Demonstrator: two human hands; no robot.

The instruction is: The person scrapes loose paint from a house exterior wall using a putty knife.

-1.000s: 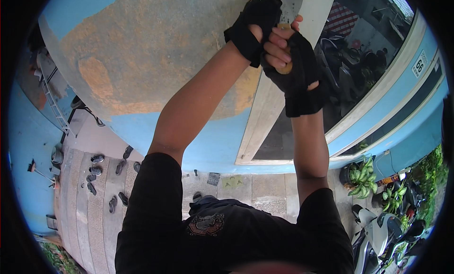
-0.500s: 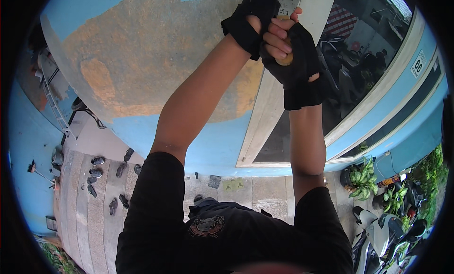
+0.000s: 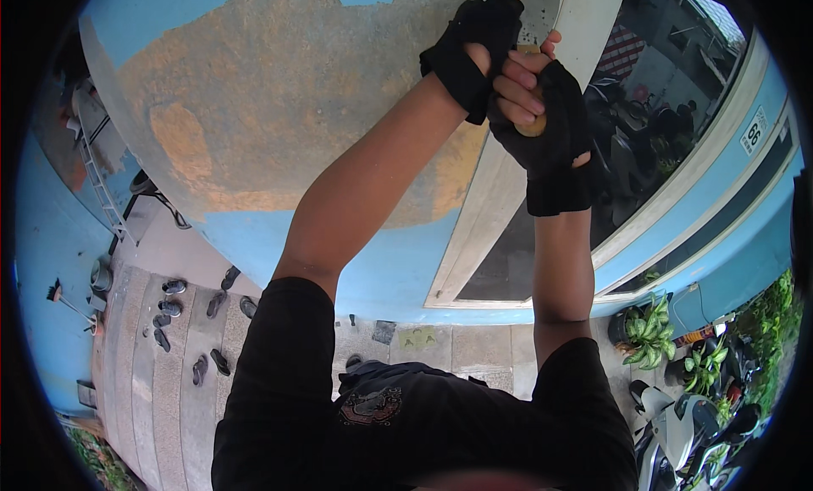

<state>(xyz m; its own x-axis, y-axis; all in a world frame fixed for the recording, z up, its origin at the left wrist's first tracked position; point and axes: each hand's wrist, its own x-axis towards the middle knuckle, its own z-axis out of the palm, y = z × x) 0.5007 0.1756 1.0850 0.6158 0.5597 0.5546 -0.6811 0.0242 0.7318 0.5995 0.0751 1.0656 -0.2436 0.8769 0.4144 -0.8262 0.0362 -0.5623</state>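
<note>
My right hand [image 3: 542,110], in a black fingerless glove, is closed around the wooden handle [image 3: 532,125] of a putty knife. The knife's wide metal blade [image 3: 540,13] points up, close to the pale window frame, with dark specks on it. My left hand [image 3: 478,42], gloved the same way, is at the blade's left side. One of its fingertips shows on the metal; its other fingers are mostly hidden behind the glove. Beside both hands is a blue wall [image 3: 279,93] with a large bare grey and tan patch.
A pale window frame [image 3: 461,237] with dark glass stands at the right. Several sandals and shoes [image 3: 172,308] lie on the paving below left, near a ladder [image 3: 102,186]. Potted plants [image 3: 650,332] and a parked scooter [image 3: 677,432] are at the lower right.
Both hands have shifted slightly right and down in the picture together with the putty knife. More of its blade shows now.
</note>
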